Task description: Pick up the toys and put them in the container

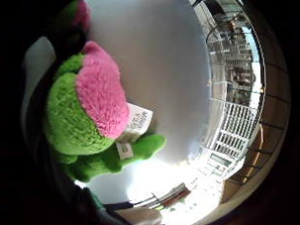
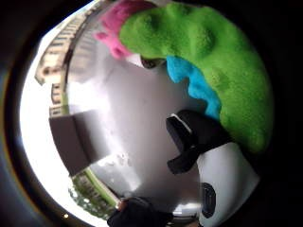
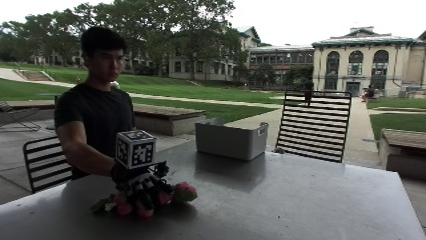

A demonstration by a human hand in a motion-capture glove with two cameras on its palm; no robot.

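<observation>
Hand [image 3: 140, 192] fingers curled over plush toy [image 3: 174, 194], gripping it on table [image 3: 279, 200].

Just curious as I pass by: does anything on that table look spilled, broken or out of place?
Nothing stands out. The gloved right hand grips a green and pink plush toy on the table; the grey container stands upright.

Dim overcast daylight, glaring tabletop reflections

plush toy [image 1: 86, 119]: bright green with pink patches, a blue stripe, white tags printed in black
right hand [image 3: 141, 189]: black glove
container [image 3: 230, 139]: pale grey
table [image 3: 279, 200]: plain grey
chair [image 3: 314, 125]: black slats
</observation>
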